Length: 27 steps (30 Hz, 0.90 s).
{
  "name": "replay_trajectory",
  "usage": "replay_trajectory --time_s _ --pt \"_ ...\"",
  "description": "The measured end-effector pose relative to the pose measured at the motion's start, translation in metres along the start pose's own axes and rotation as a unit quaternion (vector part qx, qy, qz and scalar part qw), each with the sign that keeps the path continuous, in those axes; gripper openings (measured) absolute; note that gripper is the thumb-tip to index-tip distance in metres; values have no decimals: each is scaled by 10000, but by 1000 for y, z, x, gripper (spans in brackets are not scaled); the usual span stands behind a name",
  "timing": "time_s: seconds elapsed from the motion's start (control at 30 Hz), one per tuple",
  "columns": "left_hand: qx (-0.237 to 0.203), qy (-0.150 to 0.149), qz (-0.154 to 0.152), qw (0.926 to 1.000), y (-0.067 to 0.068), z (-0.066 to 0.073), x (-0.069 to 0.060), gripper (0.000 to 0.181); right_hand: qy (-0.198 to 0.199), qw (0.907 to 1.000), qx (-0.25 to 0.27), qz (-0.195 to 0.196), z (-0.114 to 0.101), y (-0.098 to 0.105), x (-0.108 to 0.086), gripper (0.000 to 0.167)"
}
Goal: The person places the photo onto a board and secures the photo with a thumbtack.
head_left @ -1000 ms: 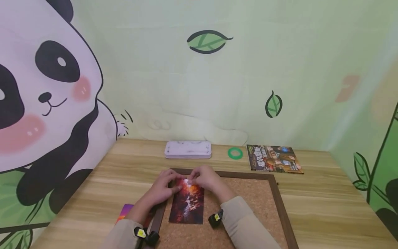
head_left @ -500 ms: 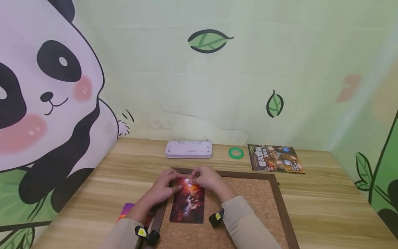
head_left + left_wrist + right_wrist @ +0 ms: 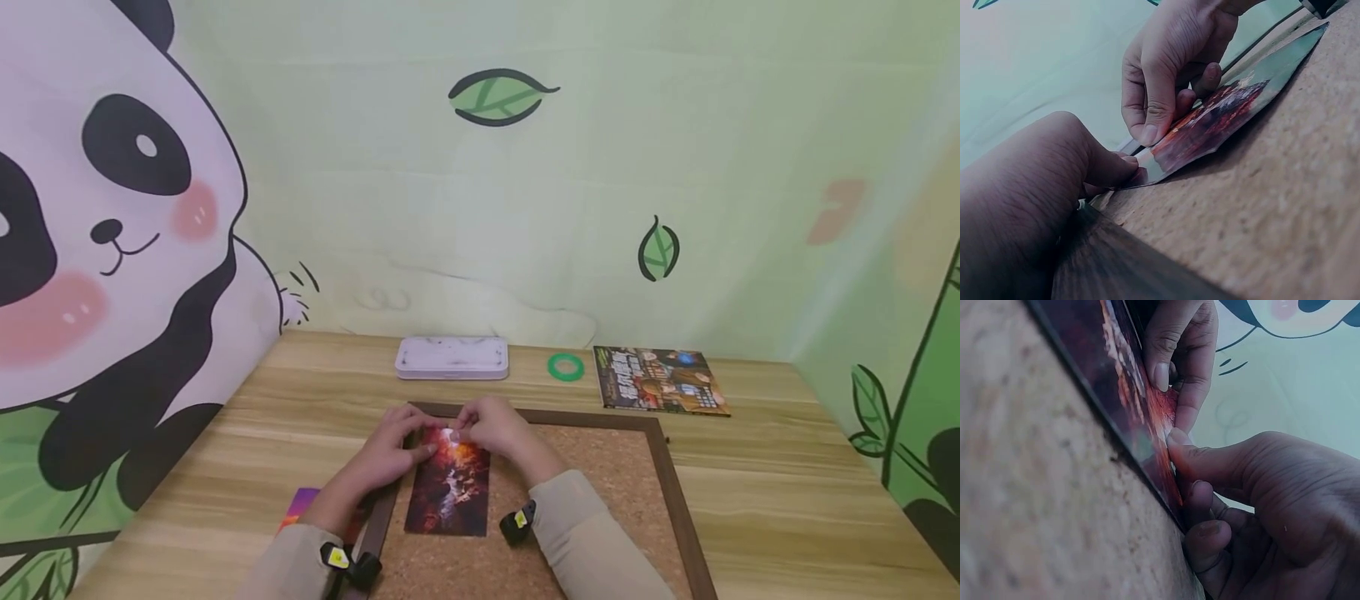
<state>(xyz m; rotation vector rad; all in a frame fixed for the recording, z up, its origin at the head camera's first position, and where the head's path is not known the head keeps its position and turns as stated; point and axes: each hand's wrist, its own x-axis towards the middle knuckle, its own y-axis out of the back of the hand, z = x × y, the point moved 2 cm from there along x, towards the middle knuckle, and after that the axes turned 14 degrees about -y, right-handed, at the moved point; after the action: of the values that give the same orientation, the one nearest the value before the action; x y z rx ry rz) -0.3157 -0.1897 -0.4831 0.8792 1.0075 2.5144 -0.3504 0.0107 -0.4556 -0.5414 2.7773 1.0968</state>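
Observation:
A dark red and orange photo print [image 3: 450,492] lies over the upper left of a cork board [image 3: 592,483]. My left hand [image 3: 390,450] pinches its upper left corner, the thumb on the picture face. At the top edge, my right hand [image 3: 497,429] pinches the print between thumb and fingers, close beside the left fingertips. In the left wrist view the print [image 3: 1210,122] bends up a little from the cork. The right wrist view shows the right thumb [image 3: 1210,459] at the print's edge. Whether anything small sits between the right fingertips is hidden.
A brown wooden frame [image 3: 678,508] borders the cork. Behind it stand a white tin case [image 3: 452,358], a green tape roll [image 3: 565,367] and a comic-style book [image 3: 662,381]. A purple and orange picture [image 3: 298,507] lies left of the frame, partly under the left forearm.
Both hands keep their places on the print's top edge. The head view shifts slightly; nothing else visibly differs.

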Motion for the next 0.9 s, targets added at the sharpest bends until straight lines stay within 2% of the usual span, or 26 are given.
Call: replay_trajectory --time_s 0.2,0.43,0.57,0.9 --pt "-10 -2 11 10000 1 -1 1 30 -22 9999 -47 133 -2 -1 1 8" --pt "66 -18 -41 10000 0 -2 0 30 -232 9996 -23 173 -2 -3 0 10" --pt "53 22 -26 10000 0 -1 1 30 -273 9990 -65 339 -2 -2 2 12" --pt "54 -139 -23 9999 -1 -1 0 31 -457 9972 73 585 -3 -3 -1 15"
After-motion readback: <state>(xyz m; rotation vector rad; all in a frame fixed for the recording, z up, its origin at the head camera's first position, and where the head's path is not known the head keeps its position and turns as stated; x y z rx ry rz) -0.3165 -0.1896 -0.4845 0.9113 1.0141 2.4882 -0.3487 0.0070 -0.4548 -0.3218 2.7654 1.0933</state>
